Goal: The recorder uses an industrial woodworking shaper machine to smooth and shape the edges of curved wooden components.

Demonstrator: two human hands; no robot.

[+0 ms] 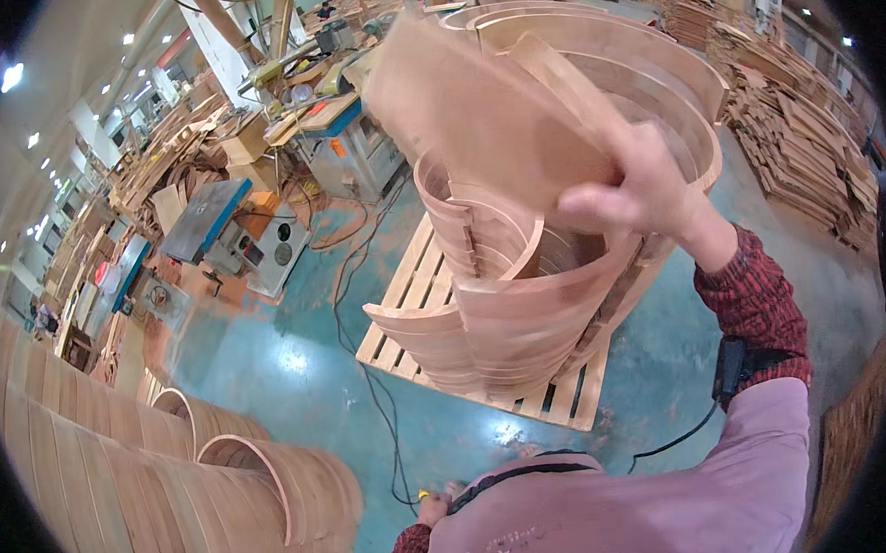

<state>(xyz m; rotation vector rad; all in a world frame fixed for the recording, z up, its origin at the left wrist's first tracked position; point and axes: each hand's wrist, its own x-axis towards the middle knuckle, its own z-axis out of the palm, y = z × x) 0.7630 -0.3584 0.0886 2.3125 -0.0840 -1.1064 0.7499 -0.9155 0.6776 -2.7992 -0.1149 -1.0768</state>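
Note:
My right hand [631,192] is raised in front of me and grips a curved sheet of bent plywood [474,105], held up over a tall pile of similar curved plywood pieces [525,302]. The pile stands on a wooden pallet [418,278] on the green floor. My left hand [433,505] is low at the bottom of the view, close to my body; its fingers are mostly hidden by my clothing, and something small and yellow shows beside it.
A row of curved plywood shells [154,492] lies at the lower left. Woodworking machines [251,236] stand at the left, with black cables [362,361] across the floor. Stacks of flat wood pieces [797,148] line the right side.

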